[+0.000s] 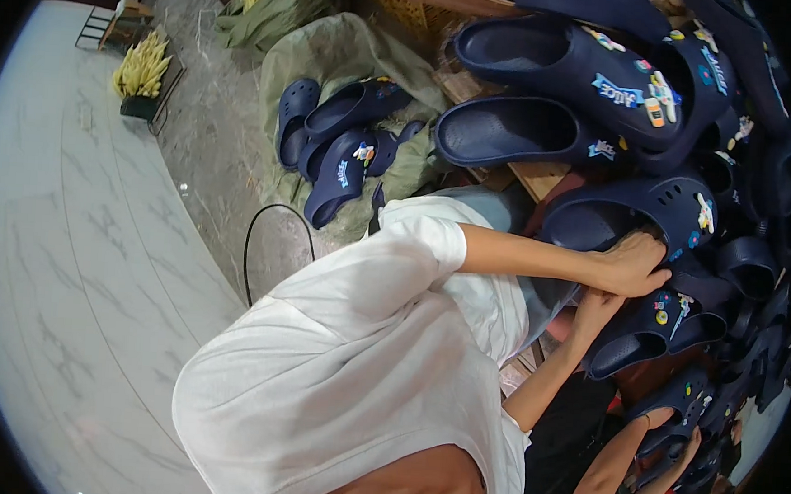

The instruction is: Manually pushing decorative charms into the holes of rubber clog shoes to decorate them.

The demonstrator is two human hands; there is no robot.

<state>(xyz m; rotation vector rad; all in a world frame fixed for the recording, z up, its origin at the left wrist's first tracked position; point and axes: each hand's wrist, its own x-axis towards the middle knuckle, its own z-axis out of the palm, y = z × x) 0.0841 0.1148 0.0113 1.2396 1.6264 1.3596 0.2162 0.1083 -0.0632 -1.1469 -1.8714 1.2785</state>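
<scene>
Big heap of navy clogs (pixel 604 88) stacked loosely on the right, and that looks like the main hazard: they lean on one another, so pulling one from low down could bring its neighbours sliding off the wooden boards (pixel 536 176). Crowding is next. A person in a white shirt (pixel 361 363) leans across the middle, with both hands (pixel 635 262) on clogs just above, so arms could cross or knock. Down at the lower right, the left hand (pixel 655 420) is closed around the heel end of a navy clog (pixel 680 402) at the foot of the heap. The right hand (pixel 689 444) sits just beside it at the clog's edge, too small to say whether its fingers are closed. Smallest worry: the coloured charms (pixel 659 91) on the uppers could snag or pop off. Around them are a pale marble floor (pixel 77 273), green sacks (pixel 335 53) carrying a few more clogs (pixel 338 144), and a black cable loop (pixel 266 216) near the leaning person, a possible trip.
</scene>
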